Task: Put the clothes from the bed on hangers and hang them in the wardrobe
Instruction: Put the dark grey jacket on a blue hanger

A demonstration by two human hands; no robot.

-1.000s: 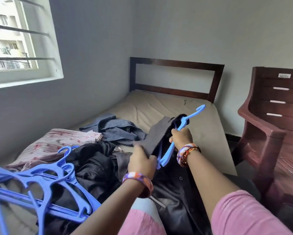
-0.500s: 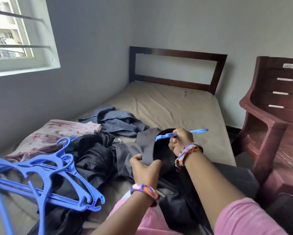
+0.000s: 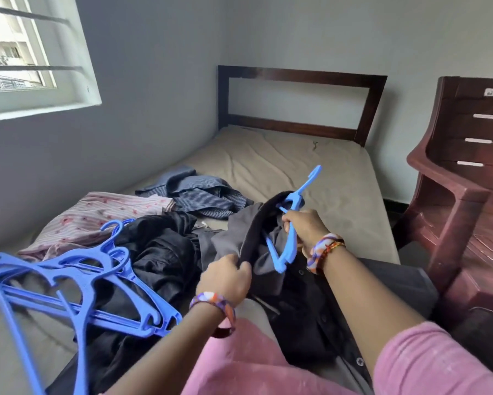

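Lying on beige bed, clothes, grey walls

I am in a small bedroom in a home. A single bed with a dark wooden headboard and a beige sheet fills the corner between plain grey walls. A barred window on my left looks out at an apartment block. Clothes lie crumpled on the mattress beside a heap of blue plastic hangers. A maroon plastic chair stands just beside the bed on my right.
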